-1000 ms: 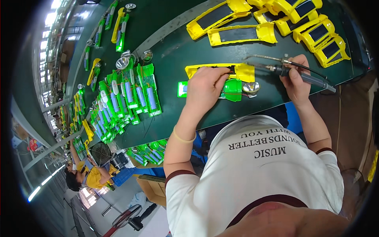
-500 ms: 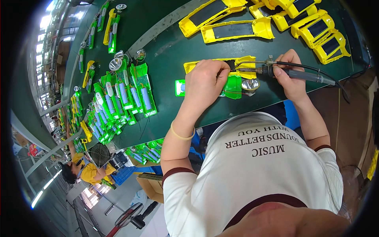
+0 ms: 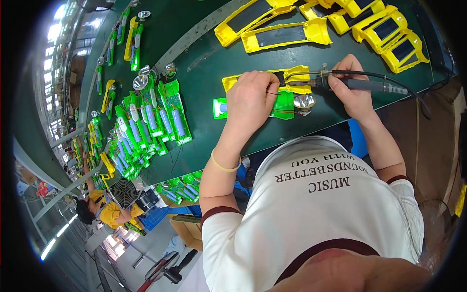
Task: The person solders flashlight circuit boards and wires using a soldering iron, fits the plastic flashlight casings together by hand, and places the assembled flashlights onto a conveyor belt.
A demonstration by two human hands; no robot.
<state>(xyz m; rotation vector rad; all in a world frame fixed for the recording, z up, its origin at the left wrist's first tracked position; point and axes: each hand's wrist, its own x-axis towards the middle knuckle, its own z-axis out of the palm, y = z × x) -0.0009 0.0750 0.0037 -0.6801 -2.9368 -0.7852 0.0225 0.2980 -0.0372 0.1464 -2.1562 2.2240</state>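
Observation:
My left hand [image 3: 249, 99] rests over a yellow plastic housing [image 3: 301, 89], fingertips pinched around a thin dark wire [image 3: 272, 93]. In my right hand [image 3: 352, 96] is a soldering iron [image 3: 365, 84] with a feed tube, its tip pointing left at the dark part inside the housing, close to my left fingertips. Whether the tip touches is too small to tell. Nearer to me lies a green housing half [image 3: 283, 107], partly covered by my left hand, with a round silver reflector [image 3: 305, 101] at its right end.
Several green housings with blue cells [image 3: 151, 117] are piled at the left, reflectors among them. More yellow housings with dark panels [image 3: 287, 35] lie along the far side and far right. A black cable [image 3: 408, 87] trails from the iron. A person in yellow [image 3: 114, 211] sits farther left.
The view has shifted slightly. My hands keep nearly the same places over the yellow housing, and the thin dark wire by my left fingertips now shows more plainly.

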